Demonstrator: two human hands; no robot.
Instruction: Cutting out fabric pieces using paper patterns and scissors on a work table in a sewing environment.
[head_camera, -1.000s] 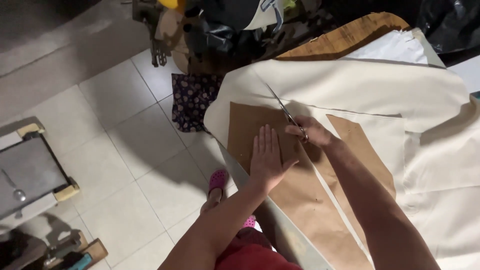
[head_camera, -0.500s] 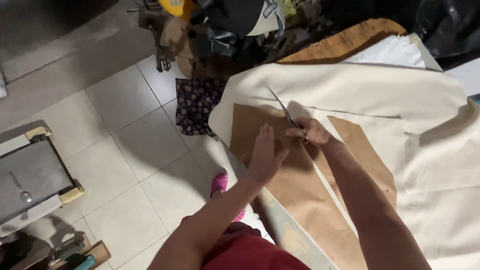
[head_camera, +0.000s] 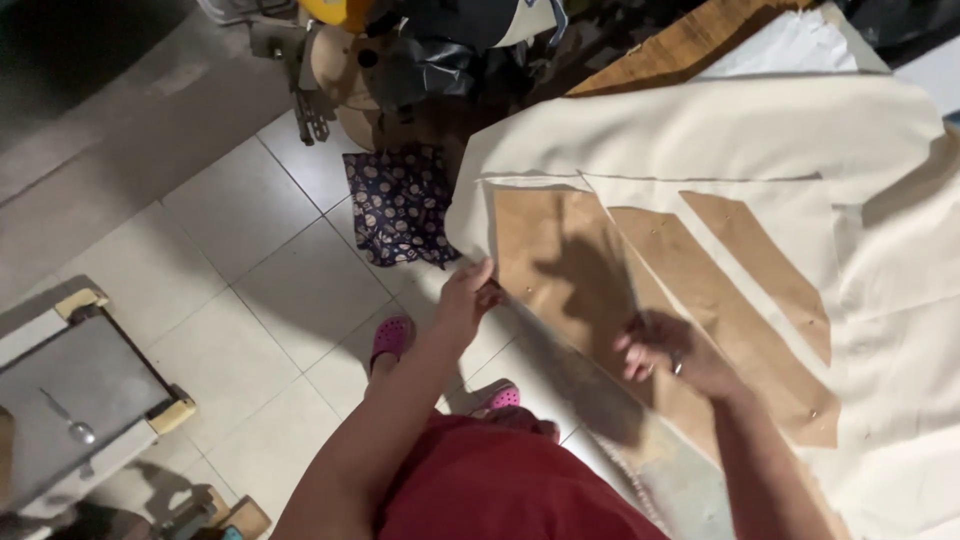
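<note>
Two bare hands are working at the near edge of a cutting table draped in cream cloth (head_camera: 760, 130). The left hand (head_camera: 465, 300) is sitting at the cloth's left edge, fingers curled onto the border just beside the largest brown paper pattern piece (head_camera: 560, 270); whether it is pinching the cloth or only touching it cannot be told. The right hand (head_camera: 665, 350) is hovering over the lower part of the same pattern piece, fingers loosely bent, a ring showing on one finger; it is blurred, and whether it is holding anything cannot be told. The hands are standing well apart.

Three brown pattern pieces are lying flat on the cloth: the large one at left, a long slanted strip (head_camera: 730, 320) in the middle, and a narrower strip (head_camera: 770, 270) to its right, each set slightly apart from its neighbour.

Below the table edge, pink shoes (head_camera: 392, 338) are standing on pale floor tiles (head_camera: 250, 300). A dark patterned cloth (head_camera: 398, 205) is lying on the floor just beyond. A grey bench (head_camera: 70, 390) with a spoon on it is sitting at lower left.
</note>
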